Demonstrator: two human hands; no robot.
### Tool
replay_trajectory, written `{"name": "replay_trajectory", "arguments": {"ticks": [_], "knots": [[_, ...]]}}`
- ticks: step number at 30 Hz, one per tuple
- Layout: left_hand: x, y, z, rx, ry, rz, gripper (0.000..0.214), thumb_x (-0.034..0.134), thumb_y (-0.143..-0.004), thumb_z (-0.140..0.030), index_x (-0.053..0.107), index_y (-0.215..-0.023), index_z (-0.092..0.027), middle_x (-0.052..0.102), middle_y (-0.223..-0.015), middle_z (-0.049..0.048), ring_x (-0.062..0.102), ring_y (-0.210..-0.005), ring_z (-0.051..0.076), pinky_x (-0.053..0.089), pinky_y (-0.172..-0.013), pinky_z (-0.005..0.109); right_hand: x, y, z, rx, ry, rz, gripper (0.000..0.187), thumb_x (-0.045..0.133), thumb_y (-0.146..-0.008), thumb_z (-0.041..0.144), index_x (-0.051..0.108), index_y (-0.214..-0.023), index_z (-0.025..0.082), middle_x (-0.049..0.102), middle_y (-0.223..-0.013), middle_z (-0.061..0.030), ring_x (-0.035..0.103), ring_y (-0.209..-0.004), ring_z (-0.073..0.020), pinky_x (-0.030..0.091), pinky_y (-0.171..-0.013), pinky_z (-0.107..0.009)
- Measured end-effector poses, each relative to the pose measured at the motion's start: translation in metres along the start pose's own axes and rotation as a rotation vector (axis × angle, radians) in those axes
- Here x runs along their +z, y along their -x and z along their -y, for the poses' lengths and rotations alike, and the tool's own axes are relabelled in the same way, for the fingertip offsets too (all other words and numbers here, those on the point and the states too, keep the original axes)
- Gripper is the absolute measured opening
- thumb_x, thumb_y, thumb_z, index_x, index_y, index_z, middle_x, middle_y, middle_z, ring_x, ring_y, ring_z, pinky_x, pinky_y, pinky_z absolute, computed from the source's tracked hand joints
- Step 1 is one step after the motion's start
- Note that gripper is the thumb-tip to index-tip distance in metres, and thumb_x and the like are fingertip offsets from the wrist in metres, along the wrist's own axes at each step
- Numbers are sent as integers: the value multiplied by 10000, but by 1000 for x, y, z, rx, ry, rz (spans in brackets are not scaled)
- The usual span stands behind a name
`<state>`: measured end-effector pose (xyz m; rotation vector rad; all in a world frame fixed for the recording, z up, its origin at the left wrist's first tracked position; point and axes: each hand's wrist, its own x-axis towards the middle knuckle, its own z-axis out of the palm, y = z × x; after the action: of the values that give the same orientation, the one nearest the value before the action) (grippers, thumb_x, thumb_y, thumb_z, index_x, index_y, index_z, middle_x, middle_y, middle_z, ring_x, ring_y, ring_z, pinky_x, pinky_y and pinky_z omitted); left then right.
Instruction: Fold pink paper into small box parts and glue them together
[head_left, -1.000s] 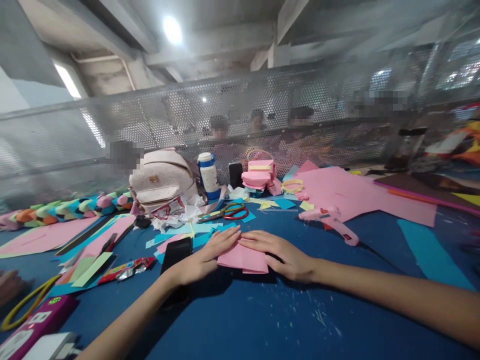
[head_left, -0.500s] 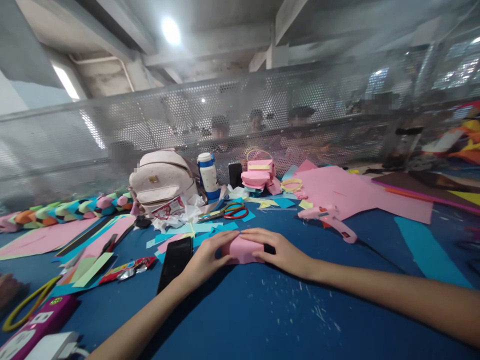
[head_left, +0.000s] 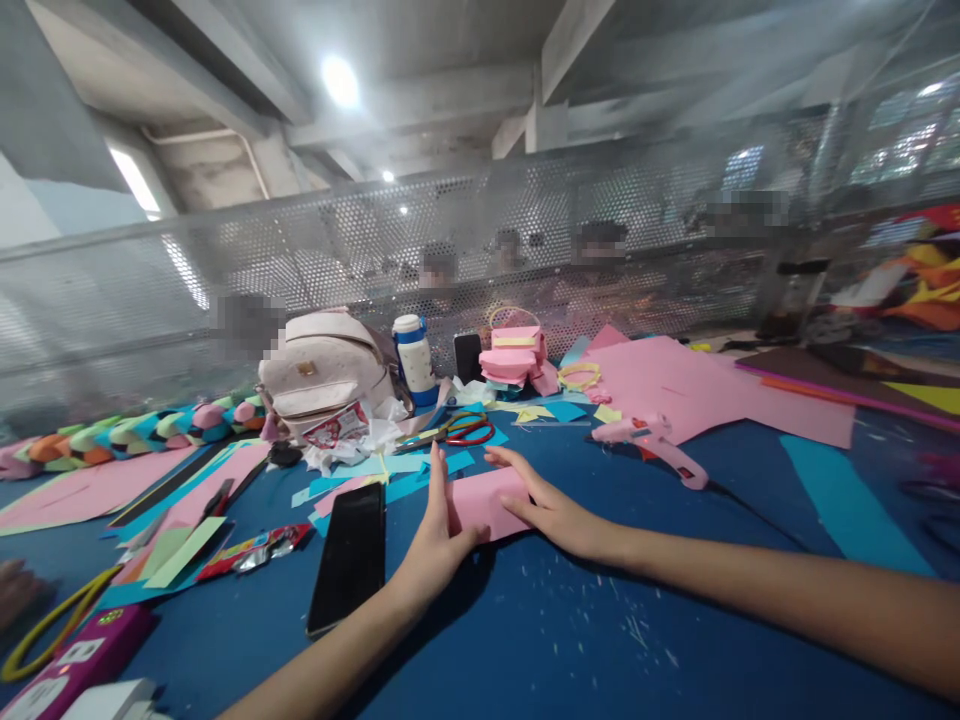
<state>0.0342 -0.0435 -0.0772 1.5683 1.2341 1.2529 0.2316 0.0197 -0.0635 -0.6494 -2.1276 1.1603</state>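
Note:
A small rectangular piece of pink craft sheet (head_left: 487, 500) is held between my two hands, just above the blue table. My left hand (head_left: 439, 535) grips its left edge, thumb low on the near face and fingers pointing up behind. At the other end, my right hand (head_left: 562, 515) has its thumb on the face and its fingers around the top right corner. Whether the piece is paper or thin foam I cannot tell. Left of my left hand lies a black phone (head_left: 349, 555). Beyond my right hand rests a pink glue gun (head_left: 652, 440) with a cord.
Scissors (head_left: 469, 428) lie among blue scraps ahead. Behind stand a pale backpack (head_left: 326, 370), a bottle (head_left: 415, 360) and a small pink craft bag (head_left: 514, 355). A purple power strip (head_left: 94, 650) is at lower left. A perforated metal partition (head_left: 337, 260) closes the back.
My left hand has turned, its fingers now pointing up. The pink piece has tilted and shows more of its face. My right fingers have opened out slightly.

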Motion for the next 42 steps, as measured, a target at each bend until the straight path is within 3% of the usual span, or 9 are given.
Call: {"name": "replay_trajectory", "arguments": {"ticks": [6,10,17,21,24,28,34,39,42], "knots": [[0,3,-5,1,163,11,1075,703,-773,-212,-46,-1535,-329,-12,-1639,28,-72,-1493,244,34,-1207,423,1,-2,-5,-1,-56,10,700,485,-945,458,137,-1499,207,197,-1579,-136,161,-1470,-216,113,-1193,-455],[-5,1,-13,-11,392,41,1093,729,-764,-205,-36,-1527,-368,15,-1639,29,34,-1498,270,196,-1185,432,-3,-2,-2,19,-174,-66,663,524,-923,484,246,-1465,222,352,-1508,-134,288,-1420,-253,198,-1167,-460],[-9,-1,-25,-55,684,89,693,750,-788,-266,462,-1418,-297,431,-1508,76,349,-1413,268,283,-1156,372,-9,-3,0,197,-583,-220,443,572,-910,430,473,-1307,259,500,-1409,-76,481,-1276,-265,371,-1062,-431],[-6,5,-26,-130,703,174,630,773,-772,-263,542,-1358,-285,514,-1441,88,483,-1313,287,421,-1045,352,-8,-4,-1,200,-663,-183,361,549,-936,409,524,-1260,252,552,-1351,-64,520,-1227,-240,408,-1012,-375],[-3,9,-27,-184,706,236,699,788,-757,-277,495,-1391,-317,524,-1425,98,544,-1246,298,469,-972,365,-5,-3,1,156,-624,-140,328,534,-946,397,558,-1230,235,560,-1333,-68,533,-1201,-241,419,-991,-370],[2,12,-30,-124,712,266,833,858,-667,-288,469,-1402,-352,437,-1497,82,438,-1344,311,394,-1054,387,1,-2,6,88,-628,-61,347,502,-964,398,543,-1262,225,564,-1323,-87,520,-1229,-259,403,-1026,-415],[3,17,-30,-102,672,244,994,921,-546,-326,441,-1415,-376,338,-1557,59,320,-1418,305,306,-1120,385,5,3,9,41,-492,9,452,436,-999,450,411,-1409,259,406,-1500,-78,348,-1400,-230,256,-1160,-429],[4,21,-28,-208,788,299,1134,913,-568,-324,273,-1505,-315,539,-1389,127,526,-1250,311,336,-1087,434,6,9,13,31,-184,23,544,365,-1012,498,263,-1500,280,217,-1597,-46,180,-1468,-219,140,-1201,-459],[2,22,-29,-214,889,293,1077,888,-614,-330,284,-1505,-287,572,-1349,127,554,-1216,287,331,-1095,425,3,12,18,-94,58,-10,512,349,-1021,472,291,-1497,293,202,-1602,-28,136,-1477,-215,91,-1207,-463]]}}
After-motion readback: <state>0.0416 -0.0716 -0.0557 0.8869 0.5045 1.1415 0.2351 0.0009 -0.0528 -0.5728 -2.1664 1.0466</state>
